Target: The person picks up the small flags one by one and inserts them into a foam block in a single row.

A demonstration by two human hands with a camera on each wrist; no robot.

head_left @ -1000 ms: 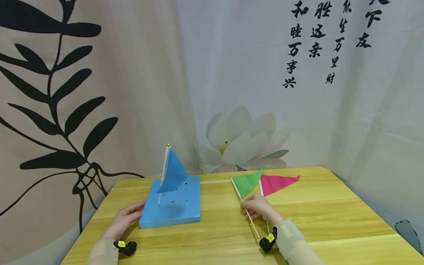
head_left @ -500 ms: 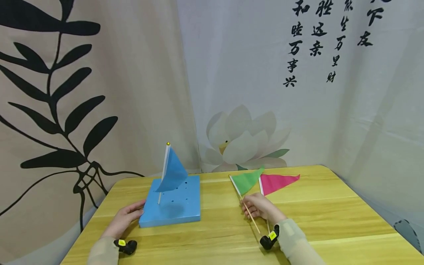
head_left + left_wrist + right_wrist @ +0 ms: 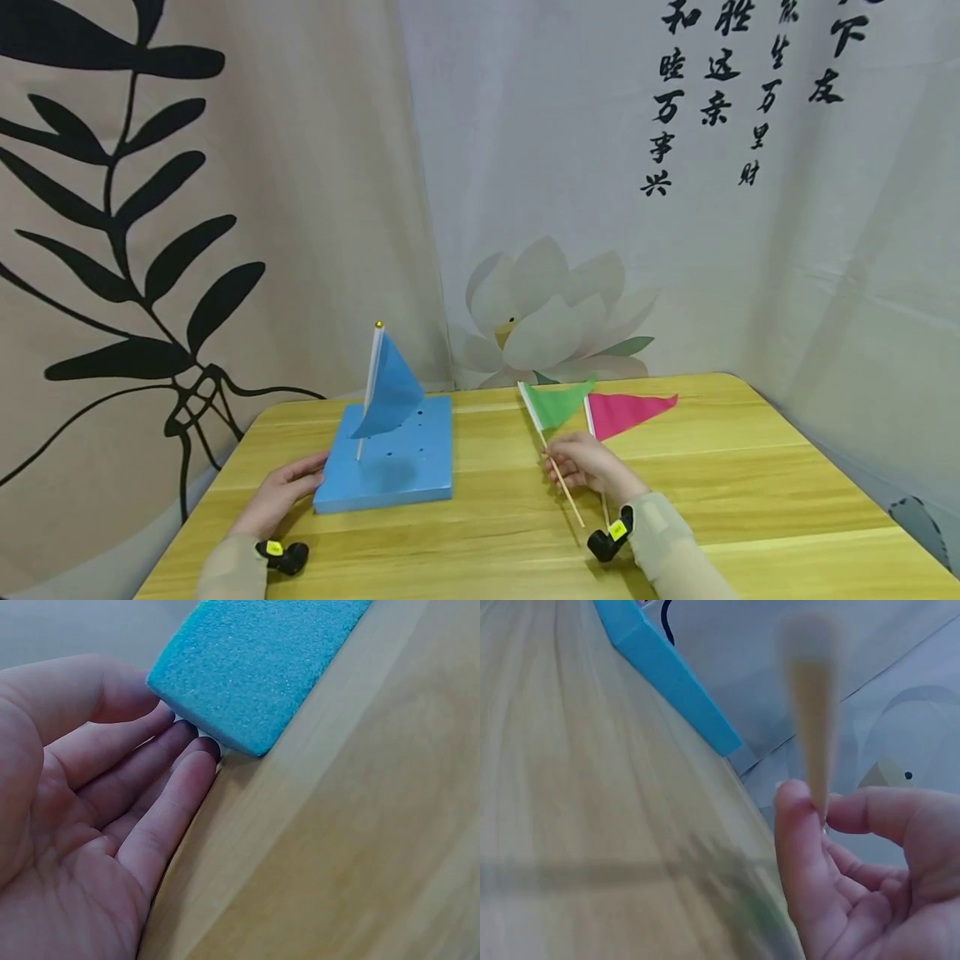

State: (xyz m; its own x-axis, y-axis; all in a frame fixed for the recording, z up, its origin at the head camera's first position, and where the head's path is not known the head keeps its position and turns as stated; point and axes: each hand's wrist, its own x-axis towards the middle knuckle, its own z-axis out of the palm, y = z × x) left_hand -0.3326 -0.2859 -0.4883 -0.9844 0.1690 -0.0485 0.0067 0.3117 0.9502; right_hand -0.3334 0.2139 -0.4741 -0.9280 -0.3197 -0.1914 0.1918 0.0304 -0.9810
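In the head view my right hand [image 3: 594,467] pinches the thin wooden stick of a small green pennant flag [image 3: 558,406] between thumb and fingertips. The near end of that stick [image 3: 814,712] points toward the right wrist camera. Beside it a pink pennant flag [image 3: 628,414] lies on the table, its stick partly hidden by the right hand. My left hand [image 3: 277,500] rests against the left side of a blue foam board [image 3: 420,483], fingers loosely extended, fingertips at the board's edge [image 3: 240,675]. A blue pennant flag [image 3: 392,387] stands in the board, leaning slightly.
The board has several small holes in its top. Under everything is a wooden table [image 3: 712,517]. A printed curtain [image 3: 337,167] hangs behind the table's far edge. Each wrist carries a small black camera [image 3: 611,540].
The right hand has raised the green flag slightly, and its stick's lower end has lifted away from its shadow. The left hand, board and pink flag stay put.
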